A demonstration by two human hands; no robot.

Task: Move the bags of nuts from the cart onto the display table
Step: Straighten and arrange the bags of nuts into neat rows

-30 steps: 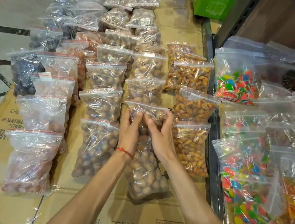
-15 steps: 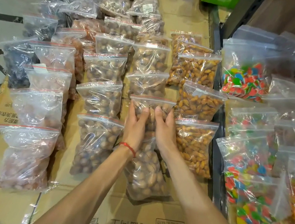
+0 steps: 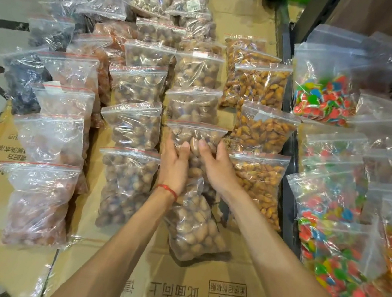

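Both hands have drawn closer together since a second ago, and the bag of nuts (image 3: 197, 133) they hold sits slightly farther toward twelve o'clock.

Across the view from six to twelve o'clock lies the display table (image 3: 197, 274), covered in flattened cardboard. It already carries several columns of filled bags, running from pale and dark ones at nine o'clock to the almond bags (image 3: 265, 130) just right of centre. By that showing most of the work looks done.

At three o'clock, past a dark rail (image 3: 290, 151), lie candy bags (image 3: 323, 98). That side may be the cart, but I cannot tell, nor can I see whether any nut bags wait there.

The held bag is at the centre, in the column second from the right. Its lower part overlaps the top of the nearest bag (image 3: 193, 231) at six o'clock. It seems to be getting its final placing, and the table edge toward six o'clock has bare cardboard left.

The left hand (image 3: 174, 168) grips the bag's left side and the right hand (image 3: 217, 169) its right, with thumbs on top and fingers curled round the plastic. A red bracelet (image 3: 167, 191) circles the left wrist.
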